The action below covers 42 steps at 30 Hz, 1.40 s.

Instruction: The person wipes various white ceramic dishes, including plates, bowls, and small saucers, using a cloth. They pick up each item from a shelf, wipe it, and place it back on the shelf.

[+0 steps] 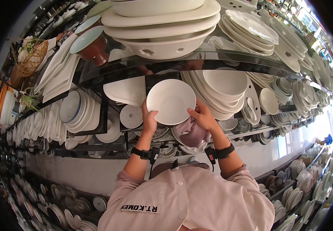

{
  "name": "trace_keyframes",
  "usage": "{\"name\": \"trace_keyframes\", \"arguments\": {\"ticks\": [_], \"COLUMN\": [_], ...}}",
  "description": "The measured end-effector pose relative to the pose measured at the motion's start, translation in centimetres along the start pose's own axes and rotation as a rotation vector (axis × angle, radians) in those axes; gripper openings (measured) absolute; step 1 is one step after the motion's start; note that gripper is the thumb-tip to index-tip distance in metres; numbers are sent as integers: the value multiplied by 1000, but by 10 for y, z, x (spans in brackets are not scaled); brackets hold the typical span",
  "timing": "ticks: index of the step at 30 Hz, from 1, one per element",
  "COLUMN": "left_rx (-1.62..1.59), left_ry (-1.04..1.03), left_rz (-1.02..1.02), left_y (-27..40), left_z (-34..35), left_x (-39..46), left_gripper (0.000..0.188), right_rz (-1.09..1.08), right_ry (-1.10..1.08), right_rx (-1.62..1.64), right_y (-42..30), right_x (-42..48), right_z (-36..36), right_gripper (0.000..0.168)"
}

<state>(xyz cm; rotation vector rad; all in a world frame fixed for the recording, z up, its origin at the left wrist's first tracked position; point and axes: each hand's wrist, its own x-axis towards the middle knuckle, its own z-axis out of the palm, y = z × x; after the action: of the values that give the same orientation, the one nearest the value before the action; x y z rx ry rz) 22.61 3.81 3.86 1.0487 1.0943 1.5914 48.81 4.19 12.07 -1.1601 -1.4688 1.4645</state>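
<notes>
A round white ceramic bowl (171, 101) is held between both hands in front of the shelves, its inside facing me. My left hand (150, 119) grips its left edge, the thumb over the rim. At the lower right edge, my right hand (202, 115) has its thumb on the rim. A mauve cloth (193, 133) hangs under my right hand; whether its hidden fingers pinch the cloth cannot be told. Just right of the held bowl, a stack of white bowls and plates (225, 86) sits on the middle shelf.
Large white oval dishes (160, 26) are stacked on the upper glass shelf (183, 59), beside red-brown footed bowls (89, 46). At left stand square plates (59, 72) and blue-rimmed bowls (71, 106). A perforated white dish (131, 116) is near my left hand. More crockery shelves (287, 184) stand at lower right.
</notes>
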Motion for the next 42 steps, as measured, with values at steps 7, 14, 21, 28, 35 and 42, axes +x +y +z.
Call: {"name": "trace_keyframes", "arguments": {"ticks": [7,14,21,28,35,42], "left_rx": [-11,60,62,131,291,638], "left_ry": [22,25,36,29,63,86], "left_rz": [-37,-17,-36,-87,-64,178], "left_y": [-2,-5,1,5,3,58], "left_z": [5,2,8,8,-6,5], "left_x": [1,10,9,9,9,0], "left_gripper": [76,74,72,73,74,63], "right_rz": [-14,-16,-46,-170,125,36], "right_ry": [-76,-29,-23,38,146,233], "right_rx": [-11,-129,-175,-319,-199,-350], "right_y": [-6,0,8,6,-5,-18], "right_x": [6,17,24,19,-17,-49], "right_z": [-2,0,-2,0,-1,5], "right_gripper": [71,67,70,71,84,74]}}
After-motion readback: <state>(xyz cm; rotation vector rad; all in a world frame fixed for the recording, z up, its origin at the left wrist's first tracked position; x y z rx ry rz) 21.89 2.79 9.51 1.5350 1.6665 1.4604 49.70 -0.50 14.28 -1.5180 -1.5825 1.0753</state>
